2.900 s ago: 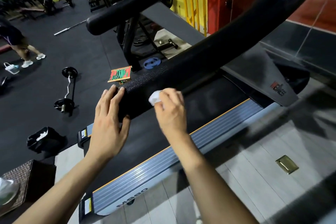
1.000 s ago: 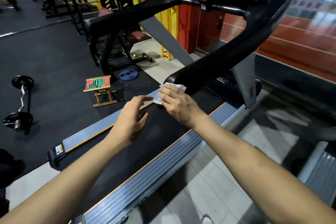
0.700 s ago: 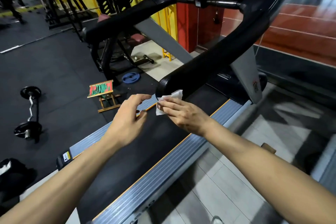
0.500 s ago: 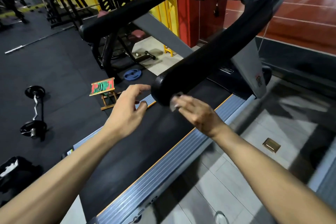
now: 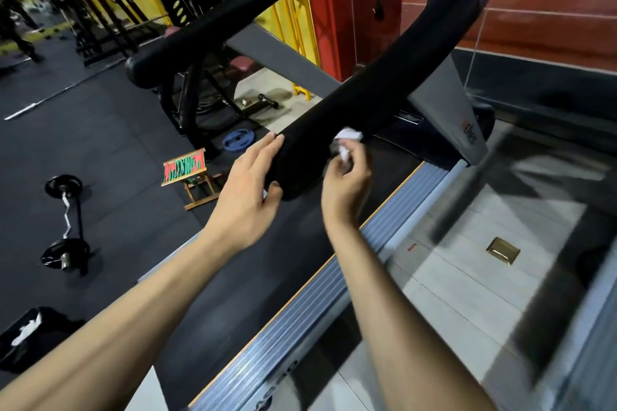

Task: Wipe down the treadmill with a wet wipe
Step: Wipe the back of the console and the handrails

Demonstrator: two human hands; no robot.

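Note:
The treadmill's black right handrail (image 5: 350, 110) slopes down from the console to a rounded end in the middle of the view. My left hand (image 5: 248, 193) rests on the left side of that end, fingers straight along it and thumb under it. My right hand (image 5: 347, 180) pinches a crumpled white wet wipe (image 5: 347, 140) and holds it against the right underside of the rail, a little up from the end. The dark running belt (image 5: 267, 277) lies below both hands, with a ribbed grey side rail (image 5: 334, 294) on its right.
The left handrail (image 5: 200, 30) runs parallel at the upper left. On the black gym floor sit a curl barbell (image 5: 68, 220), a small folding stool (image 5: 190, 173) and a blue weight plate (image 5: 238, 140). A black bin (image 5: 30, 337) with white wipes is at lower left. Grey tiles lie right.
My left hand has moved from hovering in the air onto the end of the handrail. My right hand has carried the wipe from the rail's tip up along its right underside.

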